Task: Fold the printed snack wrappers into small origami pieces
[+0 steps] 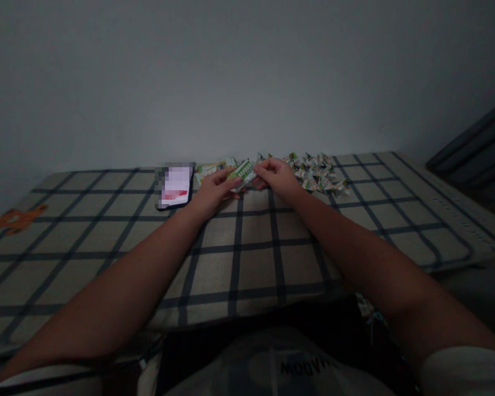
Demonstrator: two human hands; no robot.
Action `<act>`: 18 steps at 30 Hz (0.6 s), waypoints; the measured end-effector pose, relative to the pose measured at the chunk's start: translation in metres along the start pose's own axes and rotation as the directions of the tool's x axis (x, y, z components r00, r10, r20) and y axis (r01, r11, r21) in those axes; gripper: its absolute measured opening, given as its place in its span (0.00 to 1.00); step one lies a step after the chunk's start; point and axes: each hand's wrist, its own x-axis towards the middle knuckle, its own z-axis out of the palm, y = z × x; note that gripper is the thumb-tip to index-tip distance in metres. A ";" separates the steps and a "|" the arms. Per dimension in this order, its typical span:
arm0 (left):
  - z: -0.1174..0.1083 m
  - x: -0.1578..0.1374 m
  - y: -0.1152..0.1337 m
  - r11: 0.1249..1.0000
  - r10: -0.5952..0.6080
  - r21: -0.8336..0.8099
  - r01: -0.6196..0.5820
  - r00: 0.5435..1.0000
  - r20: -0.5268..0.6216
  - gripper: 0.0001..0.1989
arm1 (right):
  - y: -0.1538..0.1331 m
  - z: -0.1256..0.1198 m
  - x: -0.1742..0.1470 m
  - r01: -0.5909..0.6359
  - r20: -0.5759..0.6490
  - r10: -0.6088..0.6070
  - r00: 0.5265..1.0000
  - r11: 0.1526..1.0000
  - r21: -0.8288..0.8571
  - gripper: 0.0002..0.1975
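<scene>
A green-and-white printed wrapper [245,171] is stretched between my two hands, above the far part of the table. My left hand [216,191] pinches its left end, thumb on top. My right hand [277,175] grips the right end between thumb and fingertips. Just behind my left hand lie flat green-and-yellow printed wrappers [205,168], partly covered by it. To the right of my right hand spreads a pile of small folded, pointed pieces [319,171] in similar green, white and red print. Whether the held wrapper is paper or plastic film I cannot tell.
A phone [175,186] with a lit, blurred screen lies left of my left hand. An orange shape [17,219] sits at the far left of the checked tablecloth [256,258]. A pale wall [239,77] rises behind the table. Dark slatted furniture [478,143] stands at the right.
</scene>
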 end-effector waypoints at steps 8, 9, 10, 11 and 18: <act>-0.001 0.003 -0.007 0.994 0.027 0.110 -0.026 1.000 -0.010 0.24 | 0.001 0.001 0.002 -0.014 0.031 0.012 0.999 0.997 0.080 0.08; -0.001 0.003 -0.008 0.993 0.032 0.110 -0.031 0.999 -0.006 0.23 | 0.001 0.001 0.002 -0.019 0.040 0.016 0.999 0.997 0.081 0.09; -0.002 0.003 -0.008 0.993 0.037 0.111 -0.036 0.999 -0.002 0.23 | 0.001 0.001 0.002 -0.025 0.050 0.021 0.999 0.997 0.074 0.10; -0.002 0.003 -0.008 0.992 0.041 0.115 -0.041 0.999 0.003 0.22 | 0.001 0.001 0.002 -0.030 0.058 0.027 0.998 0.998 0.059 0.10; 0.002 -0.001 -0.001 0.975 0.029 0.217 -0.036 0.999 0.033 0.23 | 0.000 -0.001 0.001 0.013 0.030 -0.012 0.999 1.000 -0.028 0.05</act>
